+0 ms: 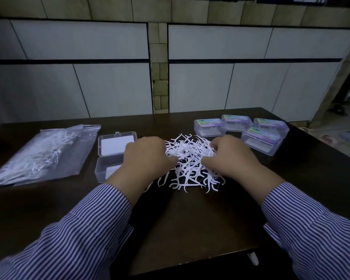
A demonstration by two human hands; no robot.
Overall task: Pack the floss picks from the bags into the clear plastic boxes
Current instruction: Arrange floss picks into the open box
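Head view: dark desk [190, 219], person in striped sleeves leaning over it. Heap of white floss picks [190, 158] in middle of desk. Left hand [148, 158] on heap's left edge, fingers curled down into picks; real grasp or not, cannot tell. Right hand [230, 156] on heap's right edge, fingers also bent into picks, grasp not visible. Open clear box [111, 156] just left of left hand. Bag [42, 154] with more picks at far left. Four closed boxes [242, 130] at back right.
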